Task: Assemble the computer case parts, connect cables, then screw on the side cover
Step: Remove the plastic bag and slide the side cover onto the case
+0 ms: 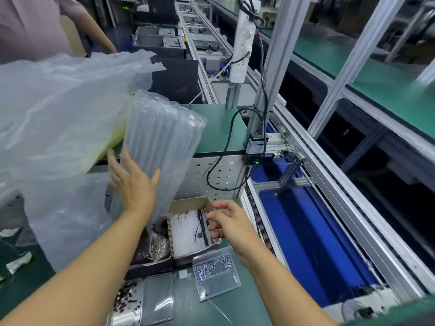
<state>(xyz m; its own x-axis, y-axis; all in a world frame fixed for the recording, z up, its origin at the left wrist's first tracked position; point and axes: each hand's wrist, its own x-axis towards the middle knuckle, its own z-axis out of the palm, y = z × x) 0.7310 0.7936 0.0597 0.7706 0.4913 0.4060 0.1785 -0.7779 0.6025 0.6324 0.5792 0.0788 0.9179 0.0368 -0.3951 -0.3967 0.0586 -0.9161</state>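
My left hand lies flat with straight fingers against a tall air-column packing sleeve that stands tilted on the green bench. My right hand hovers with loosely curled fingers over an open cardboard box of white cable ties, holding nothing that I can see. A clear tray of silver screws lies in front of the box. A tray of dark screws sits at the bottom. No computer case is within reach; dark cases stand far back.
Large clear plastic bags cover the left of the bench. A conveyor with a blue bed runs along the right. A metal post with a power strip and black cables stands behind. Another person stands at the top left.
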